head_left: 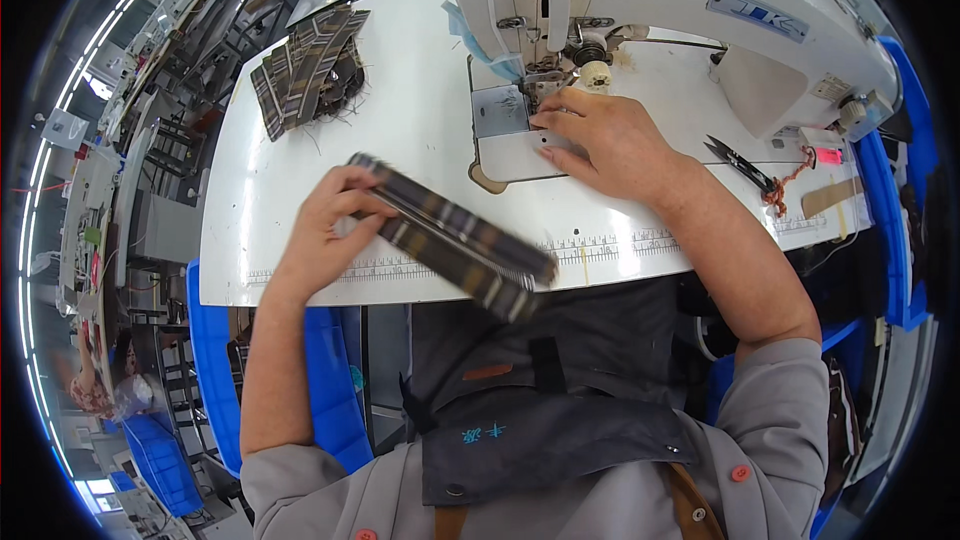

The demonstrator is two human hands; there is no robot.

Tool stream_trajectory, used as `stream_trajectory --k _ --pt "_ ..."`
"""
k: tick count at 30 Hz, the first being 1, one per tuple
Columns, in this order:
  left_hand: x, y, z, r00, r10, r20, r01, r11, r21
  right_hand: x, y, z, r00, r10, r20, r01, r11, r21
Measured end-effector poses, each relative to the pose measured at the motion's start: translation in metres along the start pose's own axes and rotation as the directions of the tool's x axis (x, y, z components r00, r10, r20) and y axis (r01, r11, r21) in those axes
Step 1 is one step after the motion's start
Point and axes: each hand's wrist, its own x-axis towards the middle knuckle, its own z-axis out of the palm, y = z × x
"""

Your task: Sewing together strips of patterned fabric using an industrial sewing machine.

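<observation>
- While the left hand (325, 230) pinches a long striped fabric strip (455, 237) between thumb and fingers, the strip slants toward five o'clock across the white table (420, 130) edge, blurred.
- The right hand (610, 140) lies flat, fingers together, fingertips pressed on the metal plate just below the needle of the white sewing machine (660, 0).
- A pile of matching striped pieces (310, 68) sits at eleven o'clock from the left hand, well apart.
- Black thread snips (738, 166) lie at three o'clock from the right hand, near an orange cord.
</observation>
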Motion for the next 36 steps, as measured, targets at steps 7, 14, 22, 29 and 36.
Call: stream_trajectory --k 7,14,22,29,36 --pt "0.078 0.039 0.074 0.968 0.229 0.097 -0.223 0.972 -0.073 0.000 0.000 -0.002 0.995 -0.080 -0.053 0.083 0.995 0.053" --pt "0.107 0.029 0.079 0.944 0.307 0.120 -0.308 0.951 -0.017 0.001 0.001 -0.005 0.997 -0.080 -0.008 0.080 0.997 0.004" --pt "0.116 0.029 0.082 0.940 0.318 0.126 -0.320 0.947 -0.010 0.002 0.000 -0.008 1.000 -0.002 0.012 0.002 1.000 -0.025" --pt "0.117 0.030 0.082 0.952 0.274 0.132 -0.271 0.962 -0.040 0.002 -0.001 -0.008 0.999 0.033 0.035 -0.032 0.999 -0.023" --pt "0.113 0.032 0.079 0.889 0.440 0.128 -0.453 0.802 0.389 0.001 0.000 -0.008 1.000 -0.004 0.028 0.005 1.000 -0.028"
